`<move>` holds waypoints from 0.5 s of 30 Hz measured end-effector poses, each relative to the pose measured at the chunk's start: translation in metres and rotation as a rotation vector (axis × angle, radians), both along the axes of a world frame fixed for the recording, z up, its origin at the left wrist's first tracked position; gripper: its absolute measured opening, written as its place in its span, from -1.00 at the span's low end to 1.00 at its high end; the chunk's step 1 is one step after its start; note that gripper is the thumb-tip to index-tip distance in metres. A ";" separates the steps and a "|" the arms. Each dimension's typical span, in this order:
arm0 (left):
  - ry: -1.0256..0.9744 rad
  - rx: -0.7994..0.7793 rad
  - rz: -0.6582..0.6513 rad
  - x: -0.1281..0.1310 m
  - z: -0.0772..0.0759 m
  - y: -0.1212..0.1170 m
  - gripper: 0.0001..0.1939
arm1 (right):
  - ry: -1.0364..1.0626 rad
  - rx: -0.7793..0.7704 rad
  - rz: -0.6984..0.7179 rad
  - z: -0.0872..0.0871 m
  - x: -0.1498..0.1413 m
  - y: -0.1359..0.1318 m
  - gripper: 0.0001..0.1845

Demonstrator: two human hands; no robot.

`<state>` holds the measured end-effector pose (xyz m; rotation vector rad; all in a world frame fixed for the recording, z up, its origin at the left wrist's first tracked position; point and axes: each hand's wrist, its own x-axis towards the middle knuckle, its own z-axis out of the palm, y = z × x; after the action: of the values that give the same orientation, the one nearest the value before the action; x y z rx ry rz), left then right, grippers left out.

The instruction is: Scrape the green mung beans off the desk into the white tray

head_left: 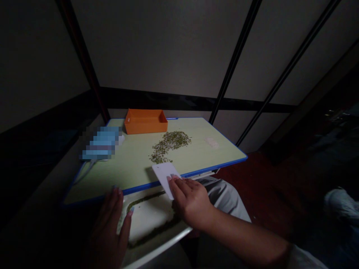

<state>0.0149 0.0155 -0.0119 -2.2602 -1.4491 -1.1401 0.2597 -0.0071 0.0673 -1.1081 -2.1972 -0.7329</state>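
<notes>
My right hand pinches a flat white card between thumb and fingers. The card's far edge is over the front of the pale green tabletop, close to the near end of a scattered pile of small green grains or beans. Below the table edge is a white tray with more green grains along its inner edges. At the tray's left end lies my left hand, fingers stretched out and thumb apart over the tray; shadow hides much of it.
An orange open box stands at the table's back left. Left of it lies a blurred-out blue item with a white cable. A small pale patch lies on the right. Panelled wall rises behind the blue-edged table.
</notes>
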 end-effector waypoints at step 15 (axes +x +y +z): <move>0.024 0.032 -0.009 0.001 0.003 -0.001 -0.33 | 0.005 0.061 -0.044 -0.004 0.006 0.003 -0.64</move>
<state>0.0160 0.0147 -0.0089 -2.2531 -1.4040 -1.1269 0.2658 -0.0040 0.0637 -1.1296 -2.1380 -0.8104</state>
